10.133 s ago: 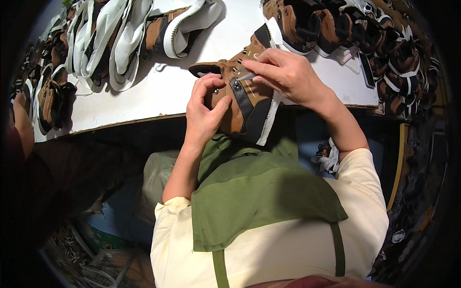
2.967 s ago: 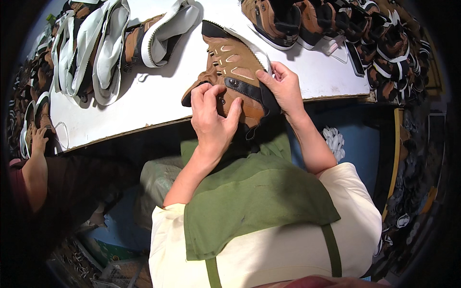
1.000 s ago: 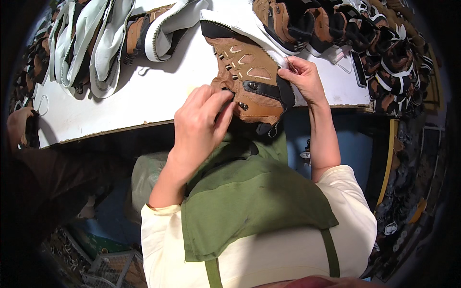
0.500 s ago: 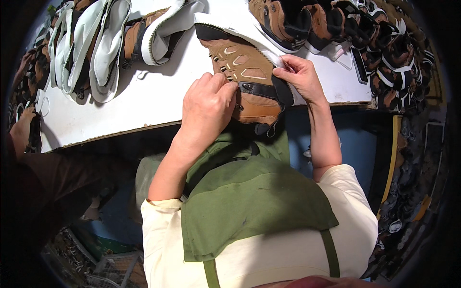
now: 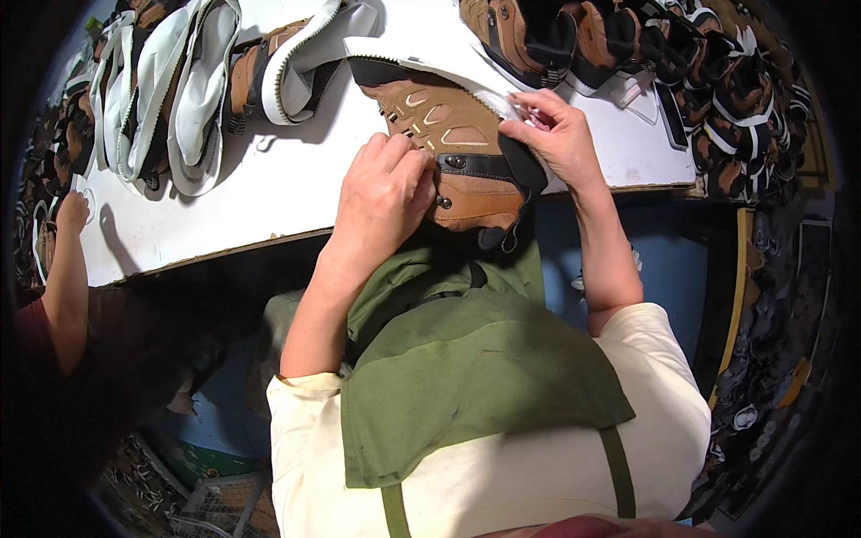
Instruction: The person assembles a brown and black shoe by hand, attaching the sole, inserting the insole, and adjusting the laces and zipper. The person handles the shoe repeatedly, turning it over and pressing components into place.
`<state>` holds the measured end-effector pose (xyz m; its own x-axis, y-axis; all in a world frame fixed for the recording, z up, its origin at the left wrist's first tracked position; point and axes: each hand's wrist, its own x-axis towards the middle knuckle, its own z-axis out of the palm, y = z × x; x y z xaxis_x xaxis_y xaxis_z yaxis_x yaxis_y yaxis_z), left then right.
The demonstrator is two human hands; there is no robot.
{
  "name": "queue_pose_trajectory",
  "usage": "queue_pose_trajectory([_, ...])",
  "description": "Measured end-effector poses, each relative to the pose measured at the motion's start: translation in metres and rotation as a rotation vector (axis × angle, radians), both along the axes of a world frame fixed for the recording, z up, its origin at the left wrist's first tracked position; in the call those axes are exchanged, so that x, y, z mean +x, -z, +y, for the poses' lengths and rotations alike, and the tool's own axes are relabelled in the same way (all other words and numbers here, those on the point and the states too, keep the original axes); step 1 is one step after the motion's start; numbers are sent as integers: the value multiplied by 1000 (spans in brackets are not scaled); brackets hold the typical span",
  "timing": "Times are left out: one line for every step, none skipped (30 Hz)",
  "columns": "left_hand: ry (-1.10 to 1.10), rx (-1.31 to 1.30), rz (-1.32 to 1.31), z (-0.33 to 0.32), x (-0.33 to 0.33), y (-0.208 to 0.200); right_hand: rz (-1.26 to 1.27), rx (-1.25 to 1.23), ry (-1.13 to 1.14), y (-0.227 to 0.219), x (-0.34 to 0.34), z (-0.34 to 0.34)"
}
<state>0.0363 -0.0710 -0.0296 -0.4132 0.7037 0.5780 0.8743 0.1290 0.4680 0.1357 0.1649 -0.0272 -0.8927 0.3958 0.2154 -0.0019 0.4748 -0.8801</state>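
Observation:
A brown and black shoe upper (image 5: 480, 193) with white lining (image 5: 453, 65) lies across the table's near edge in front of me, its black collar end toward my body. My left hand (image 5: 384, 193) is closed on the eyelet side of the upper, fingertips curled and partly hidden. On the opposite side, my right hand (image 5: 558, 139) pinches the upper's edge near the white lining between thumb and fingers. Cut-out shapes and small metal hooks show on the upper's face between my hands.
The white table (image 5: 215, 220) carries several white-lined uppers (image 5: 202, 99) at the left and more brown uppers (image 5: 529, 40) at the back right. A dark flat object (image 5: 671, 117) lies near its right end. Another person's hand (image 5: 73, 212) is at the left edge. A wire basket (image 5: 220, 502) stands low left.
The shoe upper has shifted slightly left, and my right hand's fingers have spread a little at its edge. The other person's hand and forearm have come further into view at the left.

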Motion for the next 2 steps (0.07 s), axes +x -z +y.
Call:
queue_pose_trajectory([-3, 7, -11, 1, 0, 1, 3, 43, 83, -4, 1, -4])
queue_pose_trajectory([-4, 7, -11, 1, 0, 1, 6, 87, 166, -9, 4, -10])
